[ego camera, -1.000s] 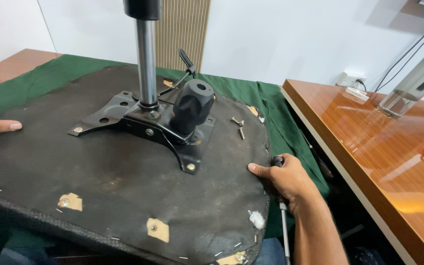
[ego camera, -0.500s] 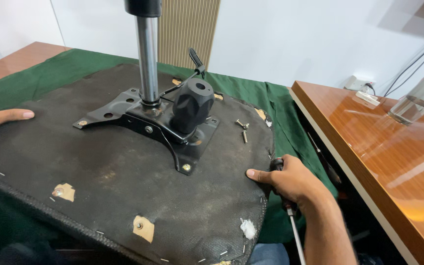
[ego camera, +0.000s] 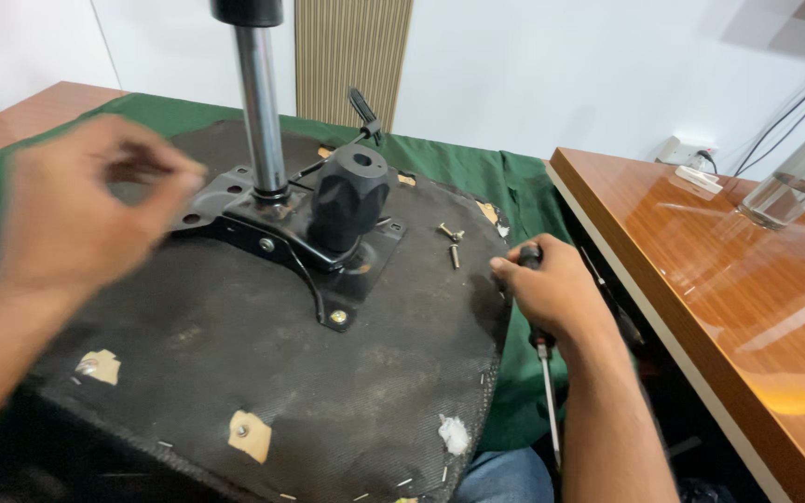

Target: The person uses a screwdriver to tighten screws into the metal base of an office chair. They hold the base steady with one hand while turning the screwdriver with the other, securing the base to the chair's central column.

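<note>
Head view of an upturned office-chair seat [ego camera: 263, 373], its black fabric underside facing up on a green cloth [ego camera: 477, 168] that covers a table. At centre, the black metal tilt mechanism plate [ego camera: 300, 237] is bolted to the seat; a chrome gas-lift column [ego camera: 261, 112] rises from it to the top edge of the frame, and a black tension knob [ego camera: 351, 196] stands just right of the column. One bolt [ego camera: 337, 318] sits in the plate's lower corner. Two loose screws [ego camera: 452, 242] lie on the fabric right of the plate, near the seat edge.

The left hand [ego camera: 86, 214], at the left of the frame, hovers above the plate's left wing; it is motion-blurred, with fingers curled and thumb and fingertips drawn close. Whether they pinch anything cannot be told. The right hand [ego camera: 556, 289], at centre right, closes its fingers around the black handle of a screwdriver [ego camera: 544, 373], whose shaft points down past the seat edge.

Risks, as judged: the loose screws lie close to the rim and could roll off if the seat is jolted; the downward tip could snag the cloth or the leg below.
</note>
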